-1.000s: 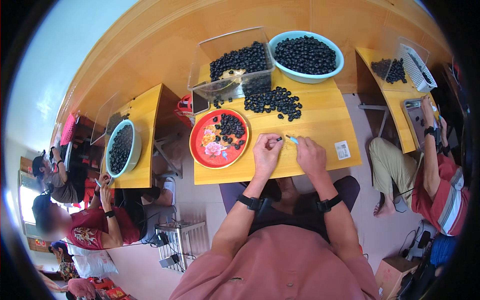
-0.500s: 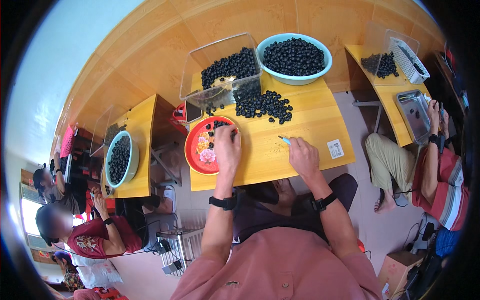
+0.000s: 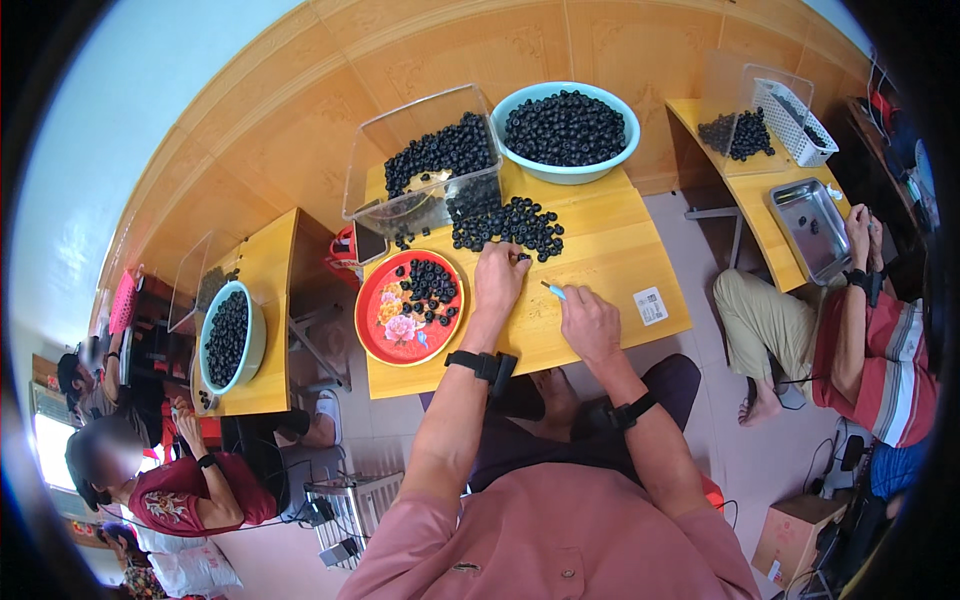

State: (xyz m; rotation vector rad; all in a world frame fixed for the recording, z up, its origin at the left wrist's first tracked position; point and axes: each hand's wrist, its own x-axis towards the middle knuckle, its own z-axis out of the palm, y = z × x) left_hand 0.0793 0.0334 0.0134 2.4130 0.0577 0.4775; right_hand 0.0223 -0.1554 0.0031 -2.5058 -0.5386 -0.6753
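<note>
At the near edge of a loose pile of small black ring-shaped parts [image 3: 508,226], my left hand [image 3: 497,282] is closed, with one black part [image 3: 523,257] at its fingertips. My right hand [image 3: 591,326] grips a small light-blue-handled tool [image 3: 555,291] whose short dark tip points left; its exact kind is too small to make out. To the left of my left hand lies a red plate [image 3: 374,341] with a flower print and a cluster of black parts on it. Both hands are low over the yellow table [image 3: 610,264].
Behind the pile stand a clear plastic bin [image 3: 372,203] and a pale-blue basin [image 3: 572,173], both holding black parts. A white label [image 3: 650,306] is stuck at the table's right. Co-workers sit at side tables; the right one has a metal tray [image 3: 787,216].
My left hand has left the red plate and moved right to the loose pile, where its fingers close on a black part. My right hand keeps the blue-handled tool. The view has shifted slightly.
</note>
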